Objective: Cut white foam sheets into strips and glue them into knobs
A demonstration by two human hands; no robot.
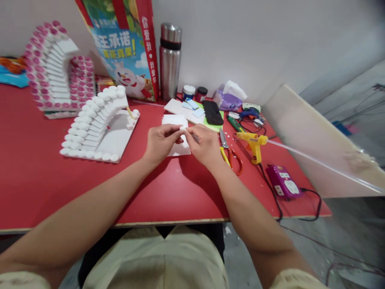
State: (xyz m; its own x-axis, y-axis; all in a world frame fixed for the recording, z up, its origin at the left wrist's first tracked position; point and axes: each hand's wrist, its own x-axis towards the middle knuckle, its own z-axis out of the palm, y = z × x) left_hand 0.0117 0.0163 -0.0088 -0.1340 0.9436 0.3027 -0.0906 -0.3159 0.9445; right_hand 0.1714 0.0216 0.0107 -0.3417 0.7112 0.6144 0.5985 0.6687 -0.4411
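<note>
Over a stack of white sheets (176, 120), the fingertips of both hands meet at a small white piece (182, 128). My left hand (162, 140) pinches it from the left, thumb against forefinger. From the other side my right hand (204, 142) grips it too, its fingers partly hidden. The exact shape of the piece is too small to tell. Left of the hands stands a white model staircase (96, 128) edged with round white discs. Scissors (230, 154) with red and yellow handles lie just right of my right hand.
A yellow glue gun (254, 144) with a long clear stick rests at the right, near a purple power socket (282, 182) and its cords. Behind are a steel thermos (171, 60), a black case (213, 112), and a pink-flowered staircase model (57, 76).
</note>
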